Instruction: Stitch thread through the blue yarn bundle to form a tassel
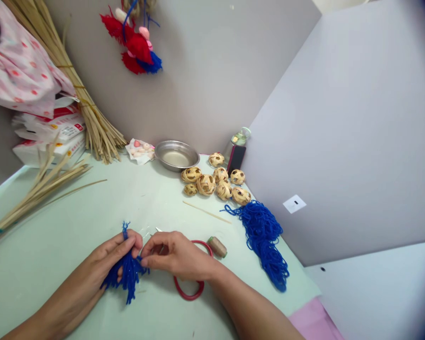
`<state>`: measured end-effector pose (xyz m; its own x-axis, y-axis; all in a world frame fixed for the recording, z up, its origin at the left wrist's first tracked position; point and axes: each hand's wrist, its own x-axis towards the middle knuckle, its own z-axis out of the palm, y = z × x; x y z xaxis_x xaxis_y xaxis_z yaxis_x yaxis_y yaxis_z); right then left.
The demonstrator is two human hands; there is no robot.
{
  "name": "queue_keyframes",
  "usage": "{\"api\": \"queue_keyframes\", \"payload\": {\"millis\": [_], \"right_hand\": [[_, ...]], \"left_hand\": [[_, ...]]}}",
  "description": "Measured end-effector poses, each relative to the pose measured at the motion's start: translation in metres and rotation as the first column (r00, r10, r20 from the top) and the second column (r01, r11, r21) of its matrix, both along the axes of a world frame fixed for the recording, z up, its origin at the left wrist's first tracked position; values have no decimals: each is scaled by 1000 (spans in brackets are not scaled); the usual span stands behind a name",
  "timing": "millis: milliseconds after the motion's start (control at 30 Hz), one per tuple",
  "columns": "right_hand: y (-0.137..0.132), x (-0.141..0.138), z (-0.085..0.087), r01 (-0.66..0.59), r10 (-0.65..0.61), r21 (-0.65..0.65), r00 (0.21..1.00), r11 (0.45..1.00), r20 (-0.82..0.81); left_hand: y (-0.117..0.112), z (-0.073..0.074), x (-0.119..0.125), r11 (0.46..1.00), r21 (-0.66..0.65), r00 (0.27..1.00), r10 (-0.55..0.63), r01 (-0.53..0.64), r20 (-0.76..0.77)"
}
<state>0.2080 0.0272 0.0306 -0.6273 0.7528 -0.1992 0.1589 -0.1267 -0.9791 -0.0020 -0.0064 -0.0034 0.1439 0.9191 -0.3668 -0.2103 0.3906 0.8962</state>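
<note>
Blue tassel [129,277] (splayed) held w/ both hands [108,257] [180,257].

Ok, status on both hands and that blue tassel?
Left hand grips blue tassel near its top. Right hand at its side strands, grip unclear. Red-handled scissors partly hidden behind right hand.

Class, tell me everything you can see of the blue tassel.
The blue tassel looks like bundled yarn. A frayed tuft rises above the left hand, which grips its upper part over the pale green table; loose, uneven strands fan out below. The right hand is at its side strands; whether it pinches any is unclear.
</note>
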Motion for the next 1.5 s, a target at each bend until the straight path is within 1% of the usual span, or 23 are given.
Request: {"api": "queue_keyframes", "payload": {"millis": [33, 133, 200, 300, 467, 533, 600, 633, 700, 767, 800, 833, 867, 967, 1000, 1067, 1133, 1167, 1200, 1333, 1400, 1500], "right_hand": [[-1, -1, 0, 22, -22, 7, 1000, 1000, -8], [-2, -3, 3, 155, -155, 75, 988, 985, 2], [-2, -3, 6, 199, -203, 123, 979, 972, 18], [-2, -3, 7, 214, -217, 117, 976, 970, 9], [-2, -4, 6, 245, -241, 105, 969, 964, -51], [-2, -4, 5, 253, -248, 95, 967, 963, -62], [-2, -3, 1, 213, -210, 54, 976, 975, -62], [-2, -2, -1, 175, -173, 24, 983, 984, -60], [-1, -1, -7, 71, -72, -21, 997, 997, -41], [0, 0, -11, -24, 24, -34, 1000, 999, -2], [1, 1, -10, -47, 47, -31, 999, 998, 19], [1, 2, -8, -43, 44, -25, 998, 999, 36], [1, 2, -5, -10, 11, -13, 999, 1000, 49], [1, 3, 9, 144, -150, 69, 985, 987, 84], [0, 3, 13, 153, -162, 96, 982, 984, 96], [-2, 3, 16, 94, -109, 129, 988, 987, 111], [-3, 2, 14, 17, -29, 121, 995, 992, 100], [-4, 1, 12, 6, -16, 113, 996, 994, 86], [-4, -1, 9, 20, -28, 104, 997, 994, 68], [-2, -5, 1, 183, -183, 77, 983, 980, -4], [-1, -6, -2, 224, -224, 56, 975, 973, -16], [0, -8, -5, 248, -248, 32, 969, 968, -13]], "left_hand": [[0, 0, 1, 1000, 1, 1000, 11, -11, -7], [2, 1, 3, 999, -4, 996, 54, -54, -72], [3, 1, 4, 999, 15, 992, 52, -51, -111], [4, -2, 4, 999, 45, 989, -3, 9, -147], [6, -5, 5, 991, 36, 976, -121, 130, -181], [6, -4, 6, 993, 25, 981, -112, 117, -157], [5, -2, 5, 999, 6, 993, -36, 37, -108], [5, 0, 4, 1000, -8, 997, 12, -12, -76], [4, 3, 1, 996, -42, 997, 82, -82, -12], [4, 5, -2, 988, -95, 992, 125, -123, 16], [3, 5, -3, 984, -116, 990, 138, -136, 14], [3, 5, -3, 981, -128, 989, 146, -144, 3], [3, 6, -2, 981, -126, 989, 147, -147, -16], [1, 5, 2, 993, -50, 990, 100, -106, -95], [1, 5, 5, 997, -13, 989, 71, -73, -129], [1, 4, 8, 999, 46, 980, 0, 10, -197], [2, 1, 10, 994, 66, 964, -69, 89, -256], [2, -1, 10, 991, 67, 958, -92, 115, -271], [2, -4, 9, 989, 70, 956, -104, 128, -275], [3, -12, 5, 989, 109, 974, -80, 105, -212], [3, -13, 4, 989, 111, 980, -71, 93, -187], [2, -11, 4, 991, 97, 983, -72, 89, -171]]}}
